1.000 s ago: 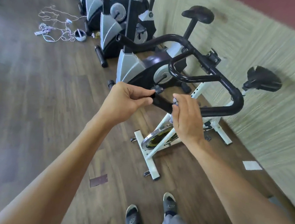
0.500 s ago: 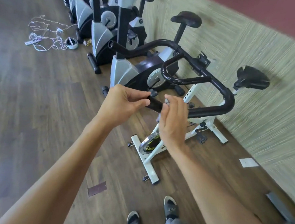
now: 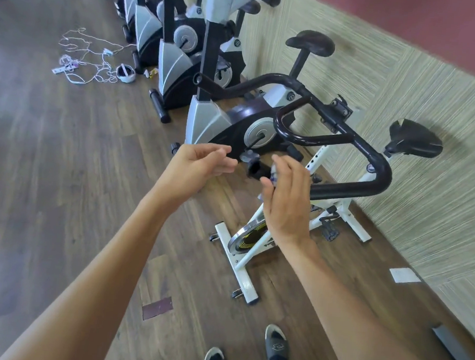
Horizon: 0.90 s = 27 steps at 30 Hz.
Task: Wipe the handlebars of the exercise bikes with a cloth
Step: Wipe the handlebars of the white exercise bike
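right hand (image 3: 287,203): fingers curled around a small pale scrap, probably the cloth (image 3: 273,173), only a sliver showing at the fingertips; lying against the near bar, just right of its open end.
left hand (image 3: 200,165): loosely cupped, fingers and thumb apart, gripping nothing; hanging just left of the bar end, not touching it.
near bar end (image 3: 253,168): black tube tip between the two hands, closer to the right one.
handlebar (image 3: 352,186): black loop on the white bike (image 3: 250,254); long axis of the near bar running from the tip rightward and slightly far, to the bend by the wall side, then curving back to the far left toward the clamp.
key relation: unwiped length lying right of the cloth hand; likely stroke along the bar, left to right, with the right hand nearer and better placed.
free hand: near enough to steady the tip again if the bar swings; a judgement only.
change from earlier: a second ago left fingers pinched on the bar tip; now let go and drawn back to the left. right hand in much the same spot on the bar, rolled more onto its edge.
background: row of grey bikes (image 3: 207,115) far left, cables (image 3: 83,62) on the floor, well apart.
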Tool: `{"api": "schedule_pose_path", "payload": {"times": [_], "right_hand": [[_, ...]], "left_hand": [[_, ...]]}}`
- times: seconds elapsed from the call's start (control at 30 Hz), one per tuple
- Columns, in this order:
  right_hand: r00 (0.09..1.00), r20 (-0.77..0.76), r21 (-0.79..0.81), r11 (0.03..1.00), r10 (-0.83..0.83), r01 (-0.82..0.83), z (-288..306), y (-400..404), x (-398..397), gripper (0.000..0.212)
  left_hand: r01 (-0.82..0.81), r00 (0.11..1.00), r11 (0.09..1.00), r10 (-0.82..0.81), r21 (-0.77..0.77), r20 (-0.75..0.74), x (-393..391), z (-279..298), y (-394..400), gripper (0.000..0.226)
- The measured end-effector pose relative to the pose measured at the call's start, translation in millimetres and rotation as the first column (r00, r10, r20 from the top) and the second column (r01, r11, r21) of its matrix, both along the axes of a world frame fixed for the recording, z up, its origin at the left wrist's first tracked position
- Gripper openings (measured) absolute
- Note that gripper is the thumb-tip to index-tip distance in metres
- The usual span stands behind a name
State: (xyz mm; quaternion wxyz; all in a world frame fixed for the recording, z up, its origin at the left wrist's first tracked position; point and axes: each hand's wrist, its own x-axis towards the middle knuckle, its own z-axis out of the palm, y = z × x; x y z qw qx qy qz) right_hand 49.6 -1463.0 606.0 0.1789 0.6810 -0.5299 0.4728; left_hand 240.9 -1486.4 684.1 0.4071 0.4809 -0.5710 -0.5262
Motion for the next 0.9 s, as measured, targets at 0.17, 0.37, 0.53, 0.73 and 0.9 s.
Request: {"api": "schedule_pose_path", "payload": {"times": [0.17, 0.37, 0.53, 0.73, 0.9], "right_hand": [[0.998, -0.001, -0.015, 0.998, 0.066, -0.066, 19.1, -13.1, 23.1, 0.053], [0.977, 0.198, 0.122, 0.987, 0.077, -0.102, -5.2, -5.6, -15.8, 0.050], [0.979, 0.167, 0.179, 0.973, 0.114, -0.144, -8.9, -7.7, -31.9, 0.051], [0.994, 0.100, 0.104, 0.993, 0.045, -0.056, -14.2, -6.4, -33.5, 0.043], [0.990, -0.123, -0.262, 0.960, 0.067, -0.098, -35.1, -21.5, -32.2, 0.052]], "left_hand": [[0.027, 0.999, 0.992, -0.021, -0.123, 0.050, -16.9, -5.3, -1.5, 0.025], [0.137, 0.965, 0.956, -0.070, -0.259, 0.253, -34.6, 0.5, -3.5, 0.028], [0.263, 0.877, 0.880, -0.048, -0.395, 0.479, -49.5, 8.9, -3.4, 0.023], [0.264, 0.877, 0.844, -0.010, -0.466, 0.480, -46.6, 6.7, -7.1, 0.014], [0.167, 0.955, 0.781, 0.024, -0.602, 0.296, -47.6, -24.0, -11.5, 0.024]]}}
